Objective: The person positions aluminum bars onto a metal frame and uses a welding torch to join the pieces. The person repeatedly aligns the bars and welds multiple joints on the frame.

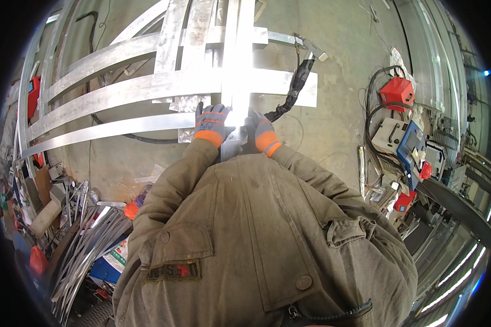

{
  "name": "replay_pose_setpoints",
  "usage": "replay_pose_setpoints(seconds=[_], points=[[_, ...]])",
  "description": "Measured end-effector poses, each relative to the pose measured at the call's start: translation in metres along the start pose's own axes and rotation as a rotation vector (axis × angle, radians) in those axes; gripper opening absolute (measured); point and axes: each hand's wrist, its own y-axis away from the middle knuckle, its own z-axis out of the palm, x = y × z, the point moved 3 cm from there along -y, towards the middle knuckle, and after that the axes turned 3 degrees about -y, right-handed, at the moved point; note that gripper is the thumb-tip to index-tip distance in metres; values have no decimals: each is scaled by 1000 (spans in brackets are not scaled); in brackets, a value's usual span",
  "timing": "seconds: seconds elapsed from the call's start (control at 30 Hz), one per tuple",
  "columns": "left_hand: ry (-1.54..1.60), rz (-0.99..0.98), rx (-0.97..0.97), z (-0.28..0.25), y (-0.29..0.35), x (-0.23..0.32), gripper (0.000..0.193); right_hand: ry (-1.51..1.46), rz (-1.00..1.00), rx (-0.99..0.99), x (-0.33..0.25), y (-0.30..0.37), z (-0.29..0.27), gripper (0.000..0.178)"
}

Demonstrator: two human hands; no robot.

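Note:
My left hand [210, 125], in a grey and orange work glove, is closed over the right end of a long flat metal bar [120, 127]. Its fingers reach past the bar's far edge. My right hand [264, 133], gloved alike, grips the right side of a metal beam [231, 151] that runs straight away from my chest. Strong white glare washes out the beam between my hands and part of the right fingers. Farther off, wider metal bars [131, 90] cross under the beam.
A tool with a metal head [316, 50] and black wrapped cable [294, 90] lies beyond my right hand. Red machine [396, 94], pale case [390, 135] and blue panel [411, 144] stand at right. Metal offcuts [87, 234] pile up at lower left.

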Motion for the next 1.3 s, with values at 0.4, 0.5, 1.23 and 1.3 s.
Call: replay_pose_setpoints(seconds=[0.4,0.5,1.23,1.3], points=[[-1,-3,-31,6,0,-2,57,37,25,-59,10,-7,3,40],[19,-2,14,8,0,-2,59,59,-89,-93,4,-2,-6,41],[71,41,29,20,-7,-9,59,-7,134,-236,46,-11,12,53],[76,40,28,20,-7,-8,59,27,126,-179,27,-7,2,49]])
